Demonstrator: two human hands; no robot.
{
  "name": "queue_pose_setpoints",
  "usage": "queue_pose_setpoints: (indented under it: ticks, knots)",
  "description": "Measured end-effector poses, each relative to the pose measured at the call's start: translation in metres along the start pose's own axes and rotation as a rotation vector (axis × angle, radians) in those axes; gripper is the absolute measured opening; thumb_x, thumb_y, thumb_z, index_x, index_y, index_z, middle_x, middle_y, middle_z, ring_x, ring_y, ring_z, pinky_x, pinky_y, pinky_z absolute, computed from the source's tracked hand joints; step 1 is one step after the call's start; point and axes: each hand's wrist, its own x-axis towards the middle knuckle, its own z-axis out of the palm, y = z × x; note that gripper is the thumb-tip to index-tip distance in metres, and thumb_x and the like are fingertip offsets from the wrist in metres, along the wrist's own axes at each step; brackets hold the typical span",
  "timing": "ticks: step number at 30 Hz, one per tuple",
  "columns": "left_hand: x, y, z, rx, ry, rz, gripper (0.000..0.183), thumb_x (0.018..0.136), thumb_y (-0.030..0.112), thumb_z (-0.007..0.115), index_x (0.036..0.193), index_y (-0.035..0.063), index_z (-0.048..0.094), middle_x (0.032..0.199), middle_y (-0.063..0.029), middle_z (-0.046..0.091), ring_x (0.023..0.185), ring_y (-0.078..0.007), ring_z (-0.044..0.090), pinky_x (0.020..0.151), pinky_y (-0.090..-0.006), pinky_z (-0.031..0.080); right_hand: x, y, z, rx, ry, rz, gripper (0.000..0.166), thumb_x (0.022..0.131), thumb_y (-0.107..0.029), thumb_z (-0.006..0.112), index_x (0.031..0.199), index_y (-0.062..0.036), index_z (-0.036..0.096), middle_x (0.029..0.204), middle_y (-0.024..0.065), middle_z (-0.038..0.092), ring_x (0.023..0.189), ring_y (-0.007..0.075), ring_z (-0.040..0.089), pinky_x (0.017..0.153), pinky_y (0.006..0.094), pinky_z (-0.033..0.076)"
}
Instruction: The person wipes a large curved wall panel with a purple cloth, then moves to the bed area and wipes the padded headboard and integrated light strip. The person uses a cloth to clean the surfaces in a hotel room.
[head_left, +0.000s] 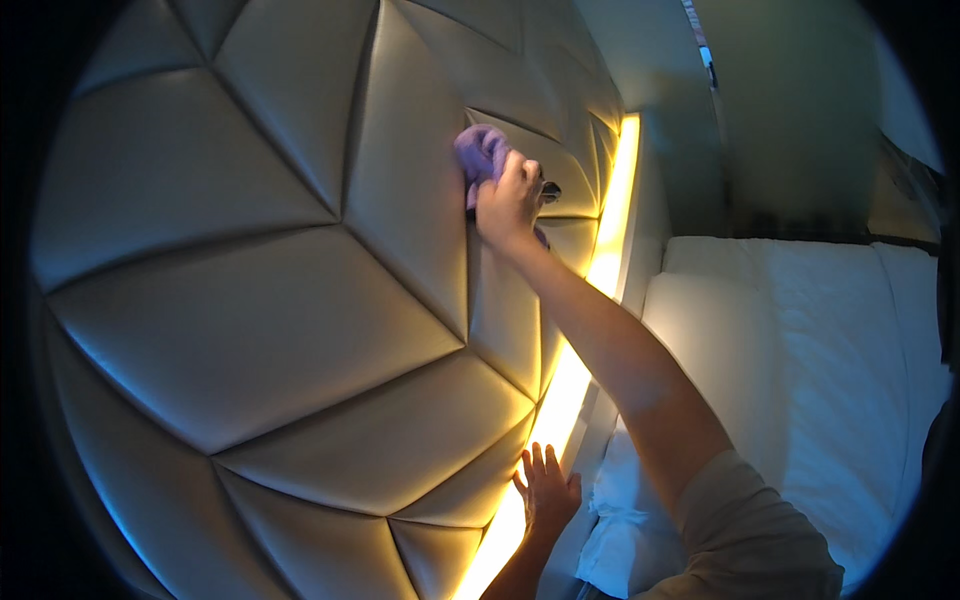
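A crumpled purple cloth (480, 154) is bunched in my right hand (510, 196), pressed against the padded wall panel (405, 172). The panel has a leather-like cover, with seams dividing it into angular sections. Beside the fingers of that hand shows a small dark shiny thing (551, 192), too little of it visible to name. Lower down, my left hand (549, 491) rests with fingers spread at the edge of a glowing light strip (559, 409). It holds nothing.
The light strip runs along the panel's right edge, bordered by a pale ledge (634, 262). To the right is a bed with white bedding (840, 360). A bunched white fabric (619, 517) lies near my left hand. Behind the bed hangs a dark greenish curtain or wall (795, 127).
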Motion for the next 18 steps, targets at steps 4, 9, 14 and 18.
queue_pose_setpoints:
  ticks: [4, 9, 14, 18]
  knots:
    - [-0.001, -0.003, 0.004, 0.020, 0.029, 0.013, 0.076, 0.090, 0.035, 0.067, 0.149, -0.0041, 0.038, 0.158, -0.0289, 0.033, 0.150, -0.0482, 0.024, 0.116, -0.0702, 0.021, 0.031, -0.040, -0.012, 0.005, -0.171, 0.295, 0.043, 0.093, -0.032, 0.060, 0.124, -0.0041, 0.051, 0.131, 0.0230, 0.054, 0.126, 0.0427, 0.049, 0.104, 0.0544, 0.040]
    - [-0.004, -0.002, -0.005, 0.020, 0.009, -0.013, 0.078, 0.089, 0.036, 0.071, 0.149, -0.0029, 0.039, 0.158, -0.0284, 0.034, 0.150, -0.0484, 0.025, 0.115, -0.0702, 0.022, -0.046, -0.052, -0.029, 0.433, -0.225, 0.010, 0.039, 0.088, -0.018, 0.064, 0.121, -0.0025, 0.050, 0.120, 0.0272, 0.053, 0.119, 0.0474, 0.048, 0.103, 0.0565, 0.038]
    - [-0.004, -0.009, 0.004, -0.072, 0.164, 0.092, 0.078, 0.085, 0.032, 0.077, 0.146, -0.0023, 0.042, 0.152, -0.0293, 0.040, 0.143, -0.0496, 0.034, 0.116, -0.0632, 0.029, -0.117, -0.053, -0.078, 0.544, -0.266, -0.220, 0.043, 0.087, -0.009, 0.063, 0.127, -0.0008, 0.051, 0.119, 0.0252, 0.053, 0.117, 0.0459, 0.050, 0.104, 0.0543, 0.038]
    - [0.035, 0.001, -0.080, -0.034, 0.650, 0.292, 0.068, 0.090, 0.031, 0.072, 0.141, -0.0060, 0.047, 0.150, -0.0315, 0.043, 0.140, -0.0522, 0.039, 0.114, -0.0600, 0.035, -0.131, -0.072, -0.088, 0.662, -0.326, -0.382, 0.041, 0.087, -0.004, 0.065, 0.125, -0.0011, 0.052, 0.120, 0.0222, 0.054, 0.117, 0.0431, 0.051, 0.104, 0.0518, 0.039]
